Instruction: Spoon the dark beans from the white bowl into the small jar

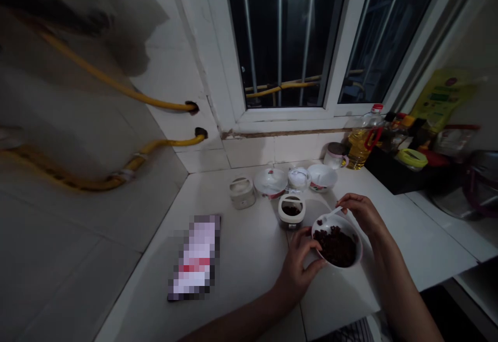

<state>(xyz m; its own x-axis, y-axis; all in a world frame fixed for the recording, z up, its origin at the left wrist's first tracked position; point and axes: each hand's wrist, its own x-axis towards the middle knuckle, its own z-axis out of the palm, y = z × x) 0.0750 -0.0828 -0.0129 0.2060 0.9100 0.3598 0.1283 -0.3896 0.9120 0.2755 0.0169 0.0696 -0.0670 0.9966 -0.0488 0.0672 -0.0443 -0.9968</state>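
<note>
My left hand (301, 261) grips the near left rim of a white bowl (360, 259), tilting it a little toward me. Dark reddish-brown chunky food (336, 246) fills much of the bowl. Pinched in my right hand (360, 212) is the handle of a white spoon (330, 215), whose head lies at the bowl's upper left inside edge with a bit of the dark food by it. Just beyond my left hand stands a small lidded container (291, 212) with a white rim and dark contents.
Behind stand another lidded container (241, 192), a patterned bowl (271, 182), a small white bowl (322, 177) and a lidded glass jar (335, 155). An oil bottle (361, 139) and a black box (397, 168) of condiments are at right. A blurred-out phone-like object (196, 256) lies left.
</note>
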